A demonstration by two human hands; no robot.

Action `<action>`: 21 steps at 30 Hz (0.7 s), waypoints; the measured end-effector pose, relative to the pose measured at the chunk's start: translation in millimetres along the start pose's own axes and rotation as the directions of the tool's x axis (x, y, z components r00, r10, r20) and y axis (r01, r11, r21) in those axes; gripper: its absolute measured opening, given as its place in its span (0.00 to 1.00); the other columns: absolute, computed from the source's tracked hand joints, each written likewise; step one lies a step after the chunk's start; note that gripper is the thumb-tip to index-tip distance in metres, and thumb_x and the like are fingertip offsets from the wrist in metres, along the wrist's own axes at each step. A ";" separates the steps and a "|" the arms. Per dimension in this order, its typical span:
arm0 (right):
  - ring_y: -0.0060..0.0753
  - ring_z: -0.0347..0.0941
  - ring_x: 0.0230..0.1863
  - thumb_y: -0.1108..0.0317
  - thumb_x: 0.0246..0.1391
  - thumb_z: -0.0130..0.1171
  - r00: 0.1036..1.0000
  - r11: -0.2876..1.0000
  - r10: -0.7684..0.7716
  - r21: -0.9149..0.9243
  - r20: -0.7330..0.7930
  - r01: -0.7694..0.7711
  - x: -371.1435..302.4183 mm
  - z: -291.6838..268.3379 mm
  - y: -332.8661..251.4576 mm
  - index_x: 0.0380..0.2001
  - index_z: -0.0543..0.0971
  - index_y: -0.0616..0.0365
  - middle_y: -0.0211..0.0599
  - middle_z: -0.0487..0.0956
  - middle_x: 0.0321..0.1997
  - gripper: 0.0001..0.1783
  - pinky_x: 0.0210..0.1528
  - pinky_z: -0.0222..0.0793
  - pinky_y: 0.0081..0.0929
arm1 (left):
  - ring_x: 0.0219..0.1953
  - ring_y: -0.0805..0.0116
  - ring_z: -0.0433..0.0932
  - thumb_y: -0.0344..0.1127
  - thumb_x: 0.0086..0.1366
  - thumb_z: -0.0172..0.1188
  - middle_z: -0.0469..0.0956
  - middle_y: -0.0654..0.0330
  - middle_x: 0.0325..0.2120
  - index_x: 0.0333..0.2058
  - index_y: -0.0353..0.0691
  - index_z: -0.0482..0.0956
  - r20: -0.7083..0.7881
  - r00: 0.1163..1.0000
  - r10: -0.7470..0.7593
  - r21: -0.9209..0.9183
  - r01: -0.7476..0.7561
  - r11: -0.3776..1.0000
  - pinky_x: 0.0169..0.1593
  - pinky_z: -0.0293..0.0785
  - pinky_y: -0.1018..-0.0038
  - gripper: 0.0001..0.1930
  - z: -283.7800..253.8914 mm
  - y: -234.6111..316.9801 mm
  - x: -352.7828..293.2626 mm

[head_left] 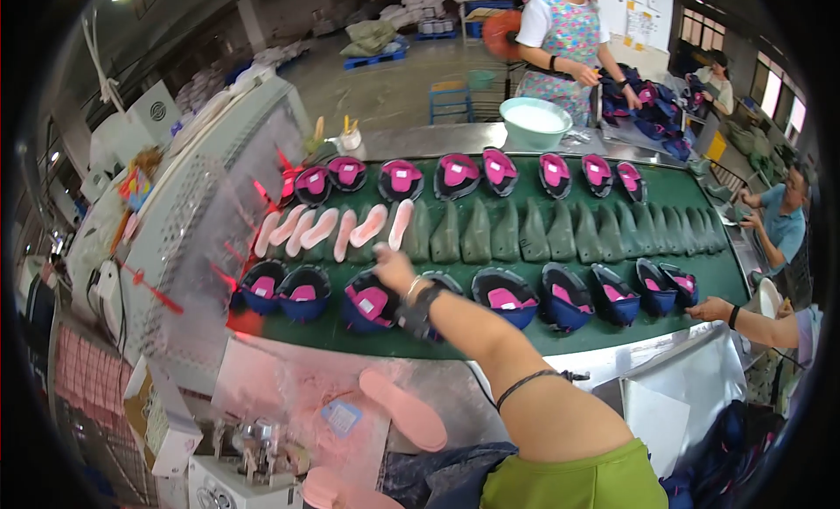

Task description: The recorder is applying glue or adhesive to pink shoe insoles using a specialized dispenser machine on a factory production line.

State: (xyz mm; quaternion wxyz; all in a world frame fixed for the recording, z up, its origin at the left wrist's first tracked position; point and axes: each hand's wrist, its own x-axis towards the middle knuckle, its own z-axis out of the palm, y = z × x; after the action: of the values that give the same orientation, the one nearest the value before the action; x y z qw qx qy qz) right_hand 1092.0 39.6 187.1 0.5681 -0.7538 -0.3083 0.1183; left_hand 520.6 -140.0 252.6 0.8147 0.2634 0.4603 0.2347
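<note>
My right hand (395, 271) reaches over the green conveyor belt (420, 337), a dark band round its wrist. Its fingers are small and blurred, close below the lower end of a pale pink insole (402, 224); whether they touch it I cannot tell. Several more pink insoles (319, 229) lie slanted to the left, in the middle row. That row continues rightward as dark green shoe lasts (535, 233). Navy shoe uppers with pink linings (368, 304) line the near side, one partly hidden by my wrist. Dark uppers with pink linings (458, 172) form the far row. My left hand is out of view.
A grey machine housing (236, 159) with red light stands at the belt's left end. Large pink insole pieces (407, 410) lie on the near table. A basin (536, 119) stands beyond the belt. Co-workers stand opposite and right; one person's hand (710, 309) touches the near row's right end.
</note>
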 end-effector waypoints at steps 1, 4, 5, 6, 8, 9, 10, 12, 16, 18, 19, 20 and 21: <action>0.51 0.76 0.33 0.74 0.44 0.55 0.947 0.951 -0.304 0.035 -0.100 0.308 -25.1 21.2 -18.8 0.35 0.77 0.62 0.51 0.79 0.32 0.11 0.39 0.73 0.40 | 0.54 0.61 0.72 0.58 0.72 0.44 0.75 0.56 0.52 0.58 0.41 0.69 -0.005 0.995 -0.104 -0.069 0.103 0.992 0.60 0.68 0.66 0.28 0.5 1.1 3.3; 0.29 0.73 0.31 0.64 0.54 0.58 0.749 0.877 -0.160 0.441 0.643 -0.191 -145.7 47.8 -70.1 0.37 0.75 0.59 0.32 0.78 0.33 0.11 0.34 0.72 0.29 | 0.53 0.59 0.73 0.63 0.69 0.45 0.74 0.54 0.53 0.59 0.42 0.68 -0.011 0.990 -0.144 -0.046 0.143 0.989 0.59 0.69 0.65 0.32 2.5 -0.4 5.4; 0.31 0.74 0.34 0.63 0.57 0.55 0.621 0.903 -0.269 0.418 0.736 -0.104 -201.2 51.0 -82.8 0.40 0.75 0.60 0.34 0.78 0.35 0.12 0.36 0.71 0.30 | 0.53 0.59 0.73 0.63 0.69 0.45 0.74 0.54 0.53 0.59 0.42 0.68 0.005 0.990 -0.144 -0.042 0.144 0.989 0.59 0.69 0.65 0.32 2.9 -0.5 6.5; 0.33 0.74 0.36 0.61 0.61 0.52 0.468 0.949 -0.313 0.296 0.827 0.112 -251.6 49.1 -92.1 0.44 0.74 0.61 0.36 0.78 0.37 0.15 0.38 0.71 0.32 | 0.54 0.59 0.73 0.64 0.68 0.46 0.73 0.54 0.54 0.60 0.42 0.68 0.008 0.990 -0.139 0.007 0.139 0.990 0.58 0.69 0.64 0.34 2.6 -0.2 7.1; 0.41 0.74 0.41 0.59 0.68 0.42 0.014 0.512 -0.368 0.190 0.930 0.838 -333.2 48.3 -106.0 0.49 0.72 0.67 0.43 0.76 0.40 0.20 0.46 0.69 0.34 | 0.54 0.58 0.73 0.65 0.67 0.46 0.72 0.53 0.56 0.60 0.42 0.67 0.034 0.991 -0.131 0.054 0.129 0.990 0.58 0.70 0.64 0.35 3.8 -0.9 9.2; 0.46 0.74 0.40 0.57 0.66 0.44 0.127 0.593 -0.532 0.261 0.837 0.762 -360.1 44.3 -108.0 0.45 0.74 0.65 0.47 0.76 0.38 0.20 0.44 0.69 0.38 | 0.55 0.57 0.73 0.65 0.67 0.46 0.72 0.53 0.56 0.61 0.41 0.66 0.035 0.985 -0.170 0.001 0.170 0.985 0.58 0.70 0.63 0.36 4.9 -1.2 9.6; 0.52 0.75 0.39 0.54 0.64 0.46 0.196 0.667 -0.591 0.338 0.782 0.664 -380.3 41.2 -109.4 0.42 0.75 0.63 0.52 0.76 0.36 0.20 0.41 0.70 0.42 | 0.56 0.57 0.73 0.65 0.66 0.46 0.71 0.53 0.57 0.62 0.40 0.65 0.033 0.977 -0.209 -0.054 0.211 0.976 0.58 0.70 0.62 0.37 5.8 -1.2 8.1; 0.52 0.75 0.39 0.55 0.63 0.47 0.371 0.843 -0.422 0.208 0.827 0.496 -401.4 36.7 -111.2 0.42 0.75 0.63 0.51 0.76 0.36 0.20 0.41 0.70 0.42 | 0.56 0.57 0.73 0.65 0.66 0.46 0.71 0.52 0.57 0.62 0.39 0.63 0.025 0.984 -0.179 -0.085 0.180 0.980 0.58 0.70 0.62 0.38 10.1 -2.3 0.1; 0.50 0.75 0.39 0.56 0.63 0.48 0.574 0.953 -0.257 0.104 0.777 0.285 -406.6 33.6 -121.9 0.42 0.75 0.62 0.50 0.78 0.37 0.18 0.41 0.69 0.43 | 0.57 0.55 0.72 0.64 0.67 0.46 0.71 0.52 0.58 0.64 0.35 0.60 0.033 0.997 -0.064 -0.057 0.066 0.996 0.59 0.70 0.60 0.40 23.3 4.1 -21.0; 0.46 0.74 0.36 0.55 0.64 0.48 0.544 0.966 -0.253 0.180 0.800 0.185 -407.9 33.8 -129.5 0.43 0.73 0.62 0.48 0.77 0.35 0.19 0.39 0.69 0.42 | 0.57 0.55 0.72 0.64 0.67 0.47 0.71 0.52 0.58 0.64 0.36 0.60 0.070 0.994 -0.080 -0.099 0.087 0.991 0.60 0.69 0.60 0.39 26.7 6.1 -34.4; 0.43 0.74 0.34 0.54 0.64 0.49 0.505 0.973 -0.216 0.227 0.835 0.040 -407.7 32.8 -131.7 0.45 0.72 0.62 0.45 0.76 0.34 0.20 0.37 0.69 0.41 | 0.58 0.55 0.72 0.64 0.67 0.47 0.71 0.52 0.58 0.64 0.36 0.60 0.100 0.990 -0.096 -0.141 0.109 0.984 0.60 0.69 0.60 0.39 26.4 5.7 -37.4; 0.42 0.74 0.33 0.53 0.64 0.49 0.497 0.980 -0.197 0.172 0.845 0.095 -405.4 33.5 -133.4 0.44 0.73 0.62 0.46 0.76 0.32 0.20 0.36 0.69 0.41 | 0.58 0.55 0.72 0.64 0.67 0.47 0.71 0.52 0.58 0.64 0.36 0.60 0.094 0.991 -0.097 -0.150 0.110 0.983 0.60 0.69 0.60 0.39 24.8 5.7 -36.0; 0.41 0.74 0.33 0.52 0.64 0.49 0.485 0.988 -0.139 0.092 0.864 0.121 -400.0 32.4 -132.2 0.43 0.74 0.61 0.48 0.77 0.30 0.21 0.36 0.69 0.40 | 0.56 0.56 0.73 0.61 0.67 0.48 0.72 0.53 0.56 0.63 0.36 0.61 0.066 0.994 -0.085 -0.147 0.094 0.985 0.59 0.69 0.61 0.37 18.7 5.3 -33.5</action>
State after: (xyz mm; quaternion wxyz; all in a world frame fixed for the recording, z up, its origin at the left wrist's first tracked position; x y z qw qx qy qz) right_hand 718.5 -152.9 230.6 0.3506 -0.5616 -0.6066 0.4402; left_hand 520.6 -160.9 285.1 0.8552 0.1873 0.4285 0.2237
